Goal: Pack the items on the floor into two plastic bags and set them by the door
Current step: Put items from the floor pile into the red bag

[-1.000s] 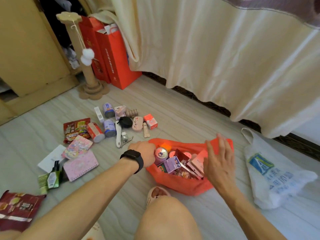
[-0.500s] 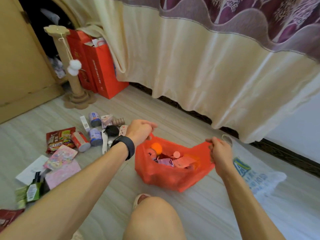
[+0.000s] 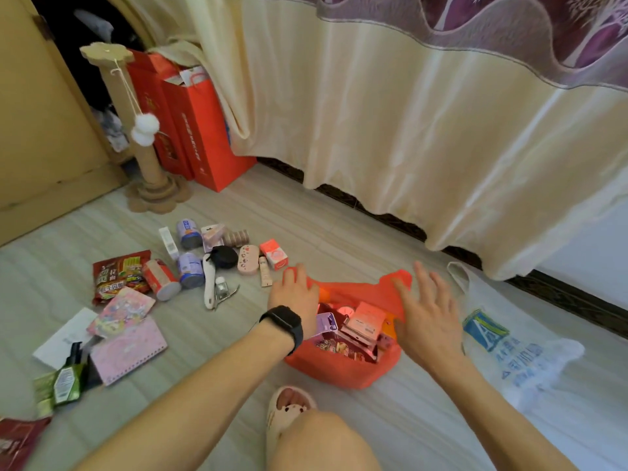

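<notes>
The orange bag [image 3: 339, 373] sits full on the floor [image 3: 339, 229] between my hands. Right hand [image 3: 429, 322] splayed wide at its right rim; left hand [image 3: 295, 294] on the left rim, grip I cannot tell.

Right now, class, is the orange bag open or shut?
Open: the orange bag gapes, with boxes and packets showing inside.

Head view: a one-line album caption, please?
Left hand and right hand at the mouth of an orange plastic bag; a white plastic bag lies beside.
</notes>
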The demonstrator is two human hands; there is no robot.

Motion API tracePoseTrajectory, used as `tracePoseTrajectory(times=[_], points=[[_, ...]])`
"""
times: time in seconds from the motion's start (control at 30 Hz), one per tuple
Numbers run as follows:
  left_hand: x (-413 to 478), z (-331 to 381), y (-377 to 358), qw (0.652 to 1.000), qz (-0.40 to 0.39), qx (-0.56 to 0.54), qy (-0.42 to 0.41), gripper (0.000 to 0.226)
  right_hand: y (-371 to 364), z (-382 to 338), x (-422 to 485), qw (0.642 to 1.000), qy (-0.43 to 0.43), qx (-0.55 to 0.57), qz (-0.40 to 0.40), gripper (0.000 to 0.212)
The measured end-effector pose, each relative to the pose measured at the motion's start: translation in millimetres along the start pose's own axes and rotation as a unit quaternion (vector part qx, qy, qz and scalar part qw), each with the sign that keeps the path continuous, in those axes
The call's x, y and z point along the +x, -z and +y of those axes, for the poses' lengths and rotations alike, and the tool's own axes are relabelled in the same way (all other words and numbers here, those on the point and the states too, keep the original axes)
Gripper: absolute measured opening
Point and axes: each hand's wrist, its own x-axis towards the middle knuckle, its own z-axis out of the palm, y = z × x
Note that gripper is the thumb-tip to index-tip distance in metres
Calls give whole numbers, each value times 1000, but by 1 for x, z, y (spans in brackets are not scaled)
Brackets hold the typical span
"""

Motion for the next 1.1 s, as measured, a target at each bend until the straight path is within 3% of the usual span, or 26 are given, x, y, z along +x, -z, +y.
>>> tracePoseTrajectory(times=[0.07,0.13,0.2,0.27,0.37,0.47,0.6,0.73,0.87,0.93,1.0,1.1], points=[[9,8,-6,989,23,101,-101,49,-6,-6,5,989,120,-84,-18,65],[17,15,-16,961,-12,198,-194,49,-15,-8,11,959,210,-158,-102,44],[24,19,-24,917,-44,320,-235,50,-25,-4,18,935,226,-193,-195,39],[31,22,-28,887,-67,384,-249,48,-34,5,22,922,209,-220,-240,46],[40,14,-33,899,-100,366,-218,44,-38,24,20,916,185,-261,-243,76],[49,8,-42,903,-64,388,-173,51,-40,37,16,901,164,-303,-264,115],[55,1,-45,879,-103,461,-63,59,-40,41,17,898,95,-300,-308,128],[50,-41,-42,916,-108,381,-64,54,-33,36,10,926,89,-220,-294,122],[26,-78,-21,991,-72,102,-57,65,-11,-2,-2,969,145,-86,-179,94],[11,-94,-9,997,-54,-1,-62,66,5,-33,-7,979,173,-19,-109,80],[-3,-114,-3,996,-15,-22,-81,64,16,-67,-10,977,206,56,-32,70],[-31,-154,-15,996,6,-52,-68,64,25,-122,-9,957,254,139,13,61]])
